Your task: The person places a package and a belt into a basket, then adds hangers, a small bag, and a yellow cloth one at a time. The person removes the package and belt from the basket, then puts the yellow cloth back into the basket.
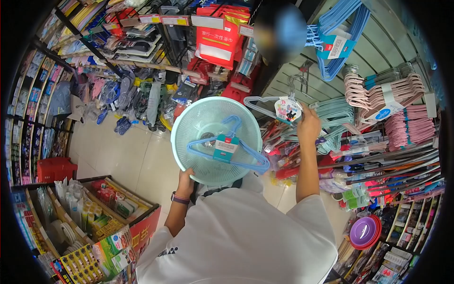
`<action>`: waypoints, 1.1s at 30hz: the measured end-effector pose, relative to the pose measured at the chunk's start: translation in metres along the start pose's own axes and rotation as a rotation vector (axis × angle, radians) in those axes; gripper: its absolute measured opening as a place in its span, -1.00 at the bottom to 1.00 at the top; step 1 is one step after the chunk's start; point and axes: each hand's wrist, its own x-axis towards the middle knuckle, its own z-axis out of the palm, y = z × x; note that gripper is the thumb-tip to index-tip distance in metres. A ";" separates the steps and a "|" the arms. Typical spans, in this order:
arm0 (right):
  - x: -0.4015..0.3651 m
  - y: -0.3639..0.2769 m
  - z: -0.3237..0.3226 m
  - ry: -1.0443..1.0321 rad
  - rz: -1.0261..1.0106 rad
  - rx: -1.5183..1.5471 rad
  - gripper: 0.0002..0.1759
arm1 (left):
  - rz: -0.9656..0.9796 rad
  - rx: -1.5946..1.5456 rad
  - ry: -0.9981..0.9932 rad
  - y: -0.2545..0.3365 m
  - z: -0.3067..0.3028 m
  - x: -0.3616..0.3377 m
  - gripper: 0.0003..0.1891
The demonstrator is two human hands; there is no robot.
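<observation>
My left hand [186, 183] grips the near-left rim of a pale green plastic basket [182, 125] with a perforated wall. Inside it lies a bundle of light blue clothes hangers [226, 148] with a teal-and-white label; its right end sticks out over the rim. My right hand [309, 125] is closed on the right end of a bundle of pale grey clothes hangers [287, 110], which carries a round printed label. That bundle is up by the display wall, to the right of the basket, with its metal hooks pointing away from me.
Blue hangers [336, 45], pink hangers [388, 97] and pale green hangers [335, 113] hang on the right wall. Red packages [217, 40] hang ahead. A display bin [109, 203] stands at lower left. Purple and red basins [364, 231] sit at lower right.
</observation>
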 end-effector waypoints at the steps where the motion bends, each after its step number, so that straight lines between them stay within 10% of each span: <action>1: -0.001 -0.004 -0.008 -0.075 0.049 -0.002 -0.44 | 0.013 0.013 -0.003 0.004 0.003 -0.001 -0.42; 20: -0.007 -0.067 -0.010 -0.264 0.040 -0.060 -0.50 | 0.089 -0.056 0.088 0.033 -0.013 -0.007 -0.44; 26: -0.031 -0.078 0.049 -0.175 -0.336 0.345 -0.54 | 0.132 -0.147 0.330 0.015 -0.039 -0.020 -0.52; 33: -0.035 -0.218 0.064 -1.092 -0.385 0.749 -0.79 | 0.256 -0.333 0.520 0.018 -0.060 -0.052 -0.50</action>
